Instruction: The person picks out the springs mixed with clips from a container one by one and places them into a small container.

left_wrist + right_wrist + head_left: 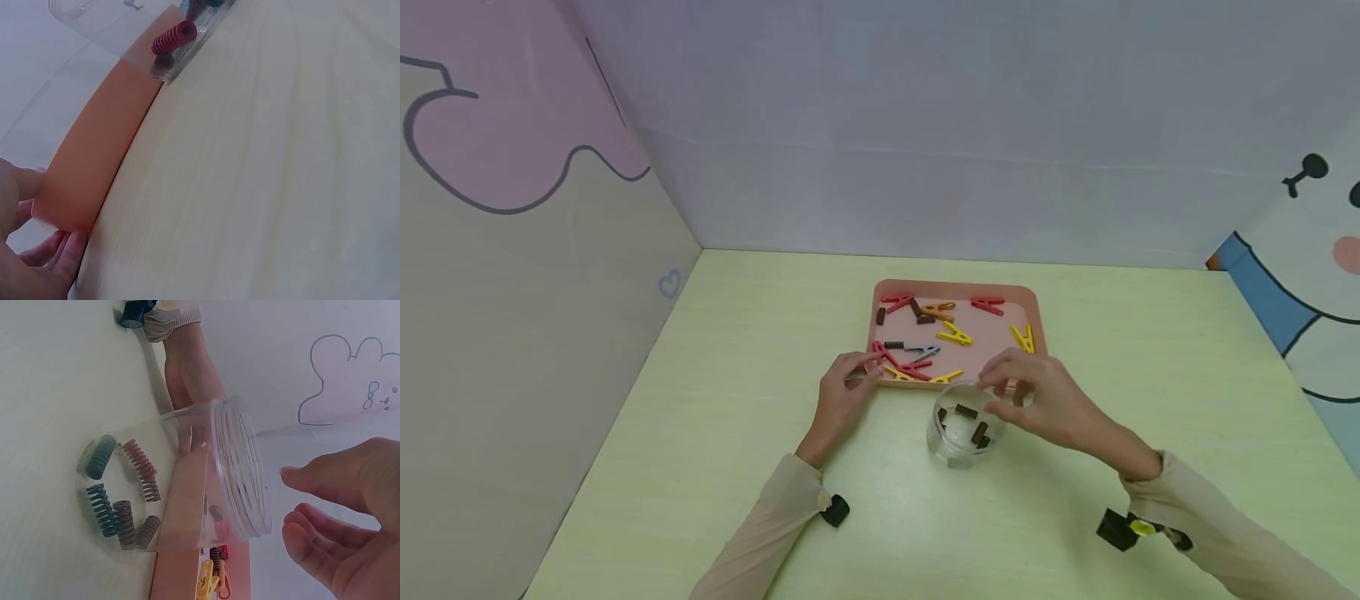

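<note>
A pink tray (988, 350) holds several plastic clips (955, 334) in red, yellow, orange and grey, with several small coil springs (894, 344) among them. My left hand (841, 400) grips the tray's near left corner, thumb and fingers on its wall (94, 162). In front of the tray stands a clear round jar (935, 442), uncapped, with several springs (125, 522) at its bottom, dark, green and red in the right wrist view. Over the jar's mouth hovers my right hand (1047, 398). Its thumb and fingers are apart, with nothing between them.
A pale wood-look table (760, 333) carries everything. Behind it rises a plain wall covering (955, 200), with printed panels at left and right. Black wrist devices (1117, 529) sit at both sleeves.
</note>
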### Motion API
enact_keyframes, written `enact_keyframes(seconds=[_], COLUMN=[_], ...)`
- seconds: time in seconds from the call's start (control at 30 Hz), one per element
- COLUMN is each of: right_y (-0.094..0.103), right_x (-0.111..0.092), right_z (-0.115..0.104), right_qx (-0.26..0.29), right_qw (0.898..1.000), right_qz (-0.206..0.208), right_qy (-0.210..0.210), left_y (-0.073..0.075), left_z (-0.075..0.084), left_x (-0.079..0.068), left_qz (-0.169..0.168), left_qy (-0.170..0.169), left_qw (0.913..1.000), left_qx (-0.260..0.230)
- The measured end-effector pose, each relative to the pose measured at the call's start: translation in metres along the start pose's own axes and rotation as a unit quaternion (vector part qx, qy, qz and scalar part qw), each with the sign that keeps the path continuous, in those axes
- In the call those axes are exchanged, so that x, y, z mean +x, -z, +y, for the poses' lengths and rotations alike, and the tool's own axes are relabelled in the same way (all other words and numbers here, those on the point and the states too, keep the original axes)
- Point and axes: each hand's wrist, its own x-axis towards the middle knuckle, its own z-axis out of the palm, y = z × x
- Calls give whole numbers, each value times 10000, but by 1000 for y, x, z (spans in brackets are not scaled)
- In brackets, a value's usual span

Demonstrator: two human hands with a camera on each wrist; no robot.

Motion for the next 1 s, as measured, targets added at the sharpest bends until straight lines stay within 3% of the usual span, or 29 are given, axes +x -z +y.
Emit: enact_keyframes(seconds=[0.4,1.0], right_y=[5,8], right_x=[16,42], right_z=[9,13], right_qx=[-135,-71], right_qw=[9993,9998], right_qz=[239,150], right_qy=[245,-81], left_y=[0,1], left_z=[1,2], left_x=[-1,0], left_qz=[-52,-47], left_qy=[29,-23], left_qw=[9999,9999], left_qx=[-100,-128])
